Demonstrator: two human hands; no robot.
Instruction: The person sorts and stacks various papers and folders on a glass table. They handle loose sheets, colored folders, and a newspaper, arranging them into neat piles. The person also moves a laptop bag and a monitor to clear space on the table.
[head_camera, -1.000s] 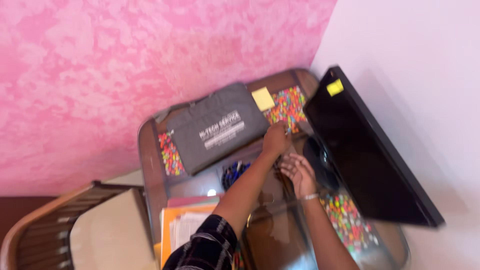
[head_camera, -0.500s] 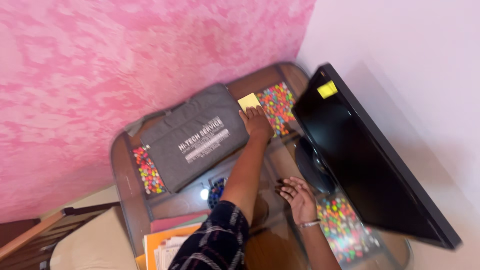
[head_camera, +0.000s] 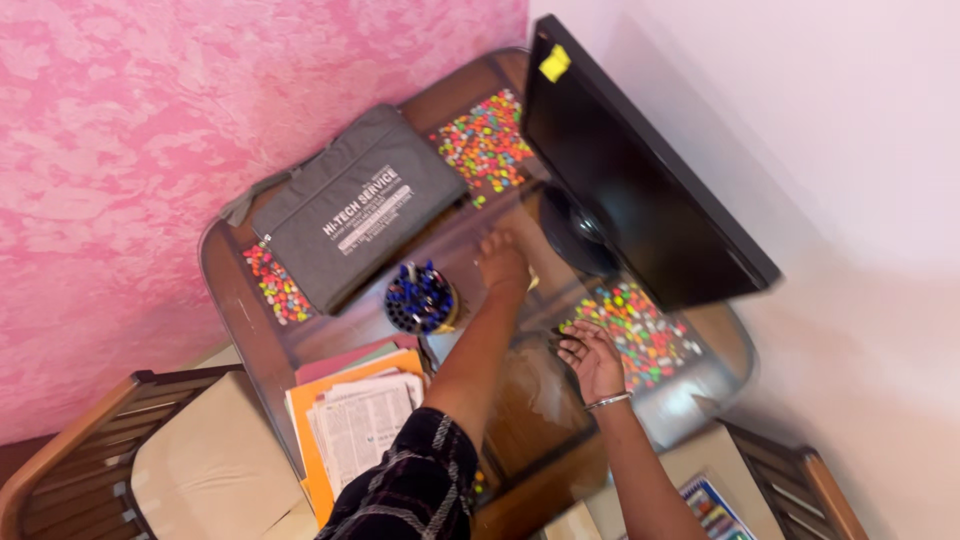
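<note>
The left hand (head_camera: 503, 262) is blurred; whether its fingers grip anything cannot be told. It lies knuckles up on the glass surface (head_camera: 330, 330), just in front of the monitor (head_camera: 640, 180) base, which the screen partly hides. The right hand (head_camera: 592, 358) is open, palm up, fingers spread, holding nothing; a bangle (head_camera: 608, 402) sits on its wrist.

The pen cup (head_camera: 421, 298) stands upright, its long axis pointing toward the camera, pen caps uppermost. It is just left of the left forearm, near the left hand and well apart from the right hand.

A grey bag (head_camera: 350, 205) lies flat at the far left of the surface, its long axis running diagonally toward the far corner. Coloured beads (head_camera: 485, 140) show under the glass. Papers (head_camera: 355, 425) on an orange folder lie at the near edge, partly covered by the plaid sleeve (head_camera: 415, 485). Two chairs (head_camera: 70, 460) are cut off by the frame.
</note>
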